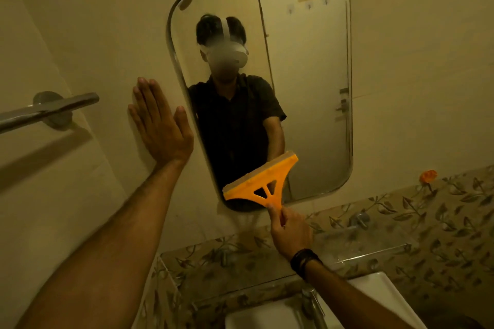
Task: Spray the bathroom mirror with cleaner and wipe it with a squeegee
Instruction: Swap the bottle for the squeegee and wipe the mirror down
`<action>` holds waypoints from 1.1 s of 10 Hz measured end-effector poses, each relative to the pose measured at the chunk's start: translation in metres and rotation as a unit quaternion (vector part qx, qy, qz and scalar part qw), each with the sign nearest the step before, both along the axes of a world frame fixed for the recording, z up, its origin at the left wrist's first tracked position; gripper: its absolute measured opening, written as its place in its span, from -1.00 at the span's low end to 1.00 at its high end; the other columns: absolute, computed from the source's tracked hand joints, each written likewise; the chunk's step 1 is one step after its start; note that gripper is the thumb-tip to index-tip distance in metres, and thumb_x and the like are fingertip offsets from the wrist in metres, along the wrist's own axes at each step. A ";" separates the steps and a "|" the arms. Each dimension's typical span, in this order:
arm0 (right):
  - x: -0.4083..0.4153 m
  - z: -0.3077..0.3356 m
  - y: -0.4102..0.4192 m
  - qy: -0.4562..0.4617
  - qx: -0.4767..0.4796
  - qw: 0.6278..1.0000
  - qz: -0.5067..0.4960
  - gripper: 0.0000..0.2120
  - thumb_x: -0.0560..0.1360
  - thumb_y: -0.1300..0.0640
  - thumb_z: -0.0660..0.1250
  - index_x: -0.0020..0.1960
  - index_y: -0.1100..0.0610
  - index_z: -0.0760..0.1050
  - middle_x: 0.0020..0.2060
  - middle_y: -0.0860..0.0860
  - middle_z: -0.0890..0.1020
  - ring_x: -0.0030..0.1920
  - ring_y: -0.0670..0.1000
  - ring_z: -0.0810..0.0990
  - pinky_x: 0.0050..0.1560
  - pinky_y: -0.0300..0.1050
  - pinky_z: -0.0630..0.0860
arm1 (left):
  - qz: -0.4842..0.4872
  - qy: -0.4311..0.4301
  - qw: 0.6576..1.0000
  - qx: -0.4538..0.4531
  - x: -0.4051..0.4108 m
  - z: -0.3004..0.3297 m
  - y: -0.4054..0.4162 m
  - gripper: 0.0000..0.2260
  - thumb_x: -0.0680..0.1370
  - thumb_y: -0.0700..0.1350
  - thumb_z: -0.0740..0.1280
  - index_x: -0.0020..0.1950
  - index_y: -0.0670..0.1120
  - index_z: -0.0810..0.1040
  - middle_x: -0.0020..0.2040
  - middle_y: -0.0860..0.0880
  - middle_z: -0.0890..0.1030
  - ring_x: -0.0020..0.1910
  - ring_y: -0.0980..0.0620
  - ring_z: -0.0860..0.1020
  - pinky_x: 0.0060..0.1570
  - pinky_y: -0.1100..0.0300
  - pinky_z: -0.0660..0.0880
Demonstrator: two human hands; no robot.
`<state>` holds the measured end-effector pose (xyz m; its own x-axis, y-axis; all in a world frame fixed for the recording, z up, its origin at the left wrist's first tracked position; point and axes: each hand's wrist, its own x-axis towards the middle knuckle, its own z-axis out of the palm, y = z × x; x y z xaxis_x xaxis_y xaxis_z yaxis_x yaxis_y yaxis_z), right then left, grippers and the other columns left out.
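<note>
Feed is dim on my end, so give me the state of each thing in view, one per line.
mirror: on the wall, hazy patch across its upper middle
squeegee: blade against the mirror's lower left part, tilted
right hand: grips the squeegee handle
left hand: flat on the wall left of the mirror, fingers straight
towel bar: fixed to the wall, bare
sink: only partly in view

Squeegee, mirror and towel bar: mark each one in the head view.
squeegee (260, 180): head view, on the orange body below the blade.
mirror (307, 88): head view, on the glass right of centre.
towel bar (48, 111): head view, on the metal rail.
</note>
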<state>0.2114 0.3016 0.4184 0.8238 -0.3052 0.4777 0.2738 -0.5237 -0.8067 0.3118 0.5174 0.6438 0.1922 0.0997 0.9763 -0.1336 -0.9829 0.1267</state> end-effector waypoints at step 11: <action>-0.025 -0.007 -0.073 0.111 -0.281 0.952 -0.043 -0.52 0.56 -0.32 0.00 -0.38 -0.04 0.27 -0.52 -0.09 0.39 -0.47 -0.07 0.43 -0.41 -0.10 0.43 | 0.005 -0.008 1.000 0.010 -0.004 0.002 -0.002 -0.41 0.72 0.05 0.03 0.67 -0.23 0.03 0.67 -0.24 0.09 0.67 -0.19 0.05 0.64 -0.15 -0.06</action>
